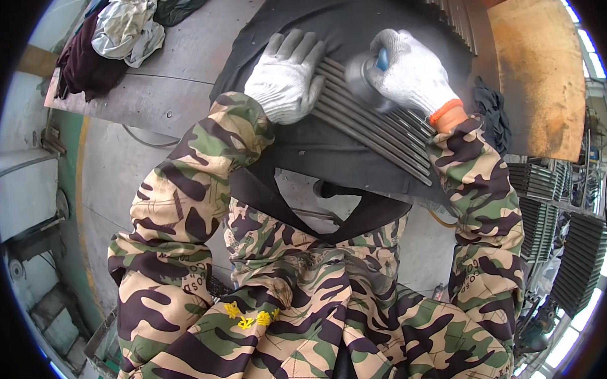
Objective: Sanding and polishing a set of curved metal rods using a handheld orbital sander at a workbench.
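A row of several dark metal rods [375, 134] lies side by side at a slant on a black cloth [272, 38]. My left hand [285, 75], in a white knitted glove with grey-coated fingers, is laid flat at the left ends of the rods, fingers stretched out. Over the far right part of the row, my right hand [414, 72], gloved in white with an orange cuff, is closed around a rounded grey tool with a blue part [362, 81]. Motion blurs this tool, and the glove covers much of it, so its exact kind does not show.
More rods [450, 11] lie at the far right of the cloth, beside a brown, stained board [538, 74]. Crumpled dark fabric [492, 116] sits near my right wrist. Rags [125, 33] are heaped on the metal tabletop [188, 55] at left. Racked metal bars [542, 221] stand at right.
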`<state>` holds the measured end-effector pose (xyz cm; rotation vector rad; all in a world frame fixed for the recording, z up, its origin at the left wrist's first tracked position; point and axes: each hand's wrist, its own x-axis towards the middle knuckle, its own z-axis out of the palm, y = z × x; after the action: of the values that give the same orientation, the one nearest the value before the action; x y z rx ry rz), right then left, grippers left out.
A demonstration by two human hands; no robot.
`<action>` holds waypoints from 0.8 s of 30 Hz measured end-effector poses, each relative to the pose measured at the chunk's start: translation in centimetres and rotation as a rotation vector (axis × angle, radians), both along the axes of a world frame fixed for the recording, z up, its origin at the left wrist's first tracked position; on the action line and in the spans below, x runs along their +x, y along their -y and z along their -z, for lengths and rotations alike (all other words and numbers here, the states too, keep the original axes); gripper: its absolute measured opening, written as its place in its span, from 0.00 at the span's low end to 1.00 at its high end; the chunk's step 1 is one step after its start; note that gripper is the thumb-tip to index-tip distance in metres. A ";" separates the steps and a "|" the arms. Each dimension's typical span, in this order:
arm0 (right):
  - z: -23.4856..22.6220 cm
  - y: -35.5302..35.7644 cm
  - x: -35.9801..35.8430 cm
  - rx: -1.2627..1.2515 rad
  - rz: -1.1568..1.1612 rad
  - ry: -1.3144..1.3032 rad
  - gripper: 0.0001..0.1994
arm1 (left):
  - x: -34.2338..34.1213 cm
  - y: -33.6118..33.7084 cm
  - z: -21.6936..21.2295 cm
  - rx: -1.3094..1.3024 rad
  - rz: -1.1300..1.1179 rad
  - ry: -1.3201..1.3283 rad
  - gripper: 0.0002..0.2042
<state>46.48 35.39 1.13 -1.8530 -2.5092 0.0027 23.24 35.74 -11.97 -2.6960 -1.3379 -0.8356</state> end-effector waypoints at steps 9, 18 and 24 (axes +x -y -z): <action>0.5 -0.2 -0.3 0.062 -0.022 -0.015 0.17 | 0.2 -0.1 -1.2 -0.140 -0.012 -0.092 0.29; 0.0 3.0 3.6 0.068 0.021 -0.026 0.14 | 1.2 -3.2 -0.7 -0.036 -0.008 -0.040 0.28; -0.5 3.5 4.5 0.018 0.090 -0.030 0.15 | 1.5 -3.3 -2.1 -0.136 -0.005 -0.091 0.28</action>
<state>50.95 31.93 1.61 -1.9423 -2.3965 0.0058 24.77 39.06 -9.87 -2.7915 -1.4308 -0.6349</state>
